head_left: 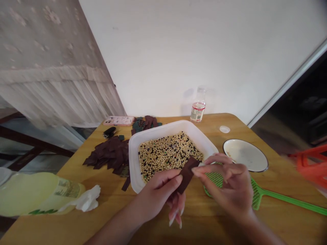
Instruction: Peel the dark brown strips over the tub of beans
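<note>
L fingers (172,184) & R fingers (209,168) pinch 1 brown strip (187,174) nr white tub (134,158).

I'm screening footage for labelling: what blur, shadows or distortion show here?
Head view: brown strip fairly sharp, red object at right blurred; yellow bottle looks stretched, likely by the lens. Same head view: soft shadows on the wall beside the clear bottle; dark doorway shows little detail.
</note>
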